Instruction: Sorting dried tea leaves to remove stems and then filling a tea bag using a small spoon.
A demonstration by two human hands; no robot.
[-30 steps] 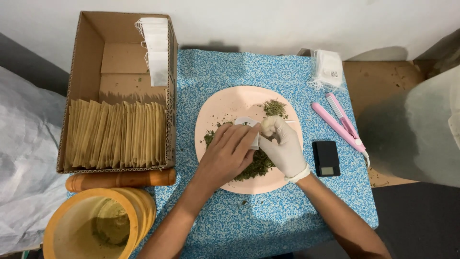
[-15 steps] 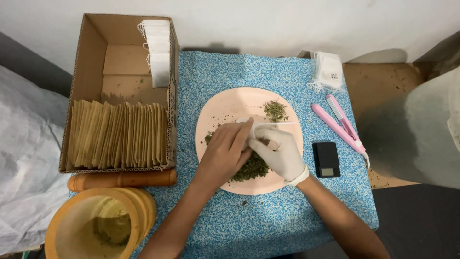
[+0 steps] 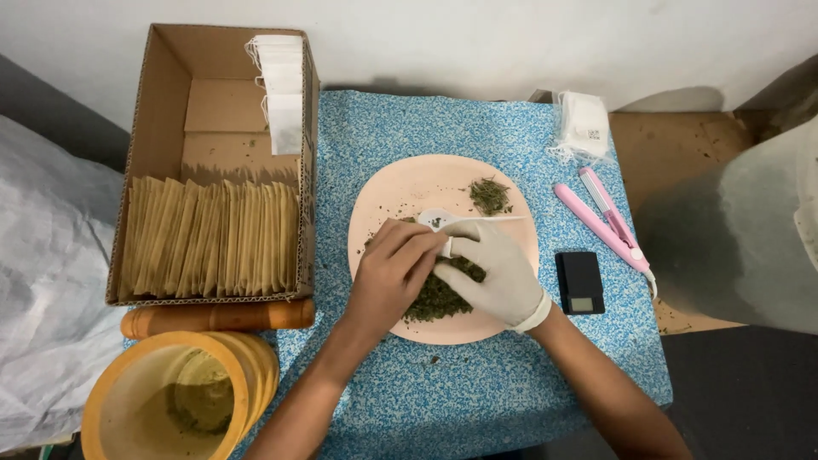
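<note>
A round pink plate (image 3: 400, 183) on the blue speckled table carries a heap of dried green herb (image 3: 430, 298) and a smaller pile (image 3: 490, 196) near its far rim. My bare left hand (image 3: 388, 277) and my white-gloved right hand (image 3: 503, 273) meet over the heap. The left fingers pinch a small white bag (image 3: 447, 248) between the two hands. A white spoon (image 3: 464, 220) with a little herb in its bowl lies across the top of the gloved fingers, and the right hand seems to hold it.
On the left, a cardboard box (image 3: 162, 111) holds a row of brown paper packets (image 3: 209, 238) and white bags (image 3: 281, 89). A wooden roller (image 3: 217, 317) and a yellow tub (image 3: 170, 396) are at front left. A black pocket scale (image 3: 579, 281), pink clamp tool (image 3: 601, 217) and white bags (image 3: 579, 123) lie right.
Both hands have shifted a little toward me over the herb heap. The white spoon, hidden before, now shows above the fingers with herb in its bowl.
</note>
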